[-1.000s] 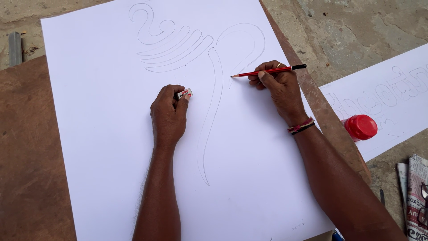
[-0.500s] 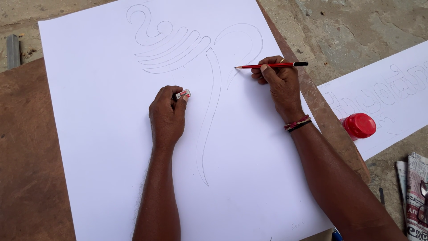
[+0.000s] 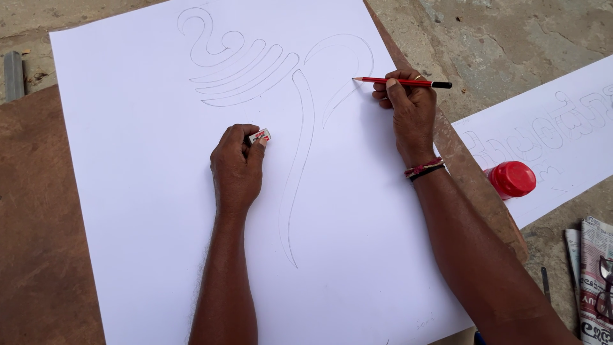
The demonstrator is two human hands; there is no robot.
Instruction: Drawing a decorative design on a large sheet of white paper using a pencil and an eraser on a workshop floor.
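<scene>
Left hand: the left hand (image 3: 237, 169) rests knuckles-up on the white sheet (image 3: 140, 211), near the middle of the view, its fingers (image 3: 257, 148) curled and pinching a small eraser (image 3: 260, 136) that sticks out at the hand's 1 o'clock.
Right hand: the right hand (image 3: 410, 110) lies on the sheet's right edge, at 2 o'clock from the left hand, fingers closed around a red pencil (image 3: 402, 82).
Pencil: held almost level, its black end pointing to 3 o'clock and its tip to 9 o'clock, close to the curved pencil outline (image 3: 300, 128) drawn on the sheet.
Wrist: red and black bands (image 3: 424, 169) circle the right wrist.
Sheet: lies on a brown surface (image 3: 32, 255), covering most of it.
Red cap: a red-capped bottle (image 3: 513, 179) sits at 4 o'clock from the right hand, touching a second sheet (image 3: 562, 128) with outlined lettering.
Newspaper: folded newspaper (image 3: 590, 275) at the 4 o'clock corner of the view.
</scene>
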